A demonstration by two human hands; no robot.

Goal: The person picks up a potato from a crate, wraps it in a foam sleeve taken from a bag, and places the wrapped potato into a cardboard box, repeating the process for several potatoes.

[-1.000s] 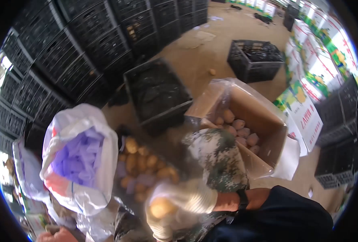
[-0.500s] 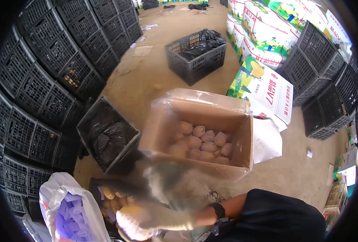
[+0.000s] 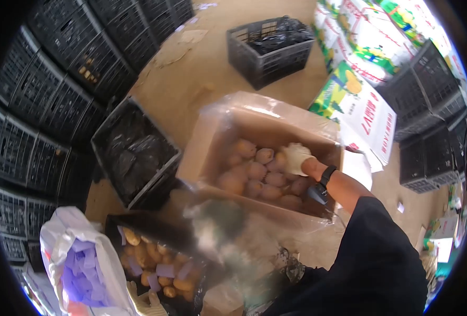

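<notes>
My right hand (image 3: 296,159), in a pale glove and with a dark watch at the wrist, reaches into the cardboard carton (image 3: 288,111). Its fingers curl round a yellowish fruit (image 3: 281,160) at the right of several net-wrapped fruits (image 3: 257,170). At the bottom left edge my left hand (image 3: 145,301), also gloved, is partly cut off by the frame. Its visible fingers are apart, between the white bag (image 3: 109,253) of purple foam nets (image 3: 86,271) and the dark crate of yellow fruits (image 3: 183,284). Purple pieces lie among those fruits.
A black crate (image 3: 162,176) with black plastic stands left of the carton, another (image 3: 275,66) behind it. Stacked crates (image 3: 49,105) line the left side. A printed box (image 3: 367,118) and more crates (image 3: 425,113) stand at the right. A blurred greyish shape (image 3: 223,231) covers the lower middle.
My right hand has moved from the lower left up into the carton. The net-wrapped fruit at the bottom left is gone from there. My left hand now shows. The view has shifted.
</notes>
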